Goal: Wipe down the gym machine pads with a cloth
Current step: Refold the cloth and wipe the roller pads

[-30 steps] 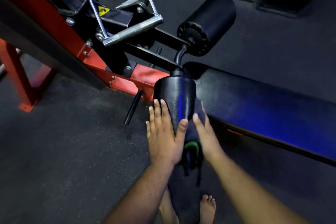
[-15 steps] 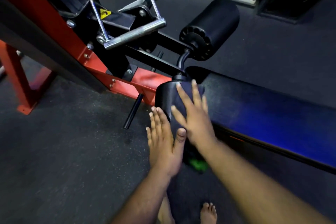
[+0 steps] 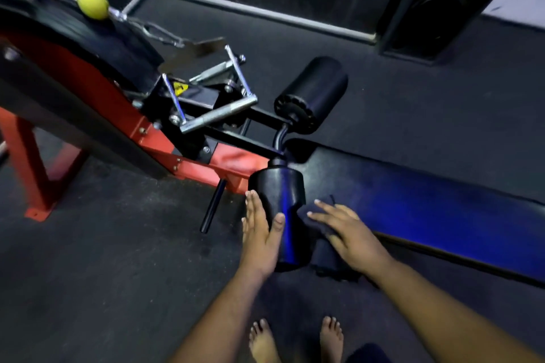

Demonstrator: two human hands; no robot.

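Dark floor (image 3: 103, 274) lies under everything, and two bare feet (image 3: 262, 339) stand on it at the bottom. Just above them, the left hand (image 3: 261, 240) rests flat on the left side of a black roller pad (image 3: 283, 203), fingers straight, thumb lying on top of the pad. The right hand (image 3: 351, 233) presses a dark cloth (image 3: 315, 215) down with spread, straight fingers, just right of that pad and touching the long seat pad (image 3: 427, 215). Farther off sit a second roller (image 3: 315, 91), a shiny metal handle (image 3: 218, 118) and the red frame (image 3: 38, 162). A yellow ball (image 3: 93, 7) hangs farthest back.
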